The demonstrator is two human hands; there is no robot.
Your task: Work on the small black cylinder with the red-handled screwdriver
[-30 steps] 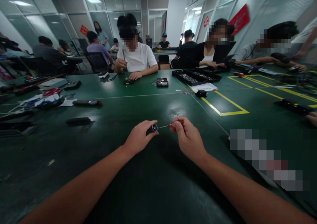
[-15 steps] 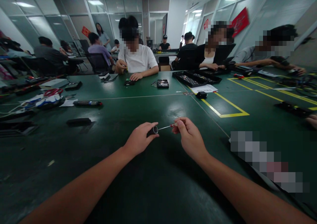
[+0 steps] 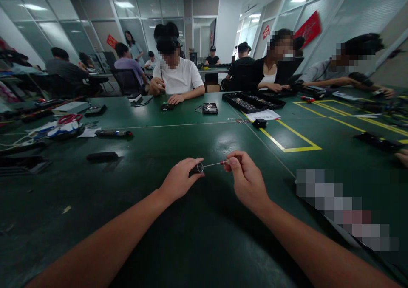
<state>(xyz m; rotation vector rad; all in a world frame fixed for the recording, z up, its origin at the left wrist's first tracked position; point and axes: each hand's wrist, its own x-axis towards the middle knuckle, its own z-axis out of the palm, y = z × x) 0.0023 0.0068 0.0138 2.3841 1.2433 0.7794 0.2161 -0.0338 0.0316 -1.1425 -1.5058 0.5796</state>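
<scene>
My left hand [image 3: 181, 176] is closed around a short dark cylinder [image 3: 199, 168], whose round end with a pale rim faces right. In my right hand [image 3: 247, 173] is a screwdriver [image 3: 223, 162] with a red collar and a thin metal shaft, its handle mostly covered by my fingers. The shaft points left and its tip meets the rim of the cylinder; I cannot tell how far it reaches inside. Both hands are held over the green table [image 3: 191, 245].
A black pen-like tool [image 3: 114, 133] and a black bar [image 3: 102, 156] lie to the left. Beyond are a black parts tray [image 3: 251, 101], a small black block [image 3: 259, 122] and a small open box [image 3: 210, 108]. Across the table a person in a white shirt [image 3: 183, 75] handles a device.
My right hand has shifted very slightly to the right with the screwdriver, and more of its red collar shows. My left hand stays in place on the cylinder.
</scene>
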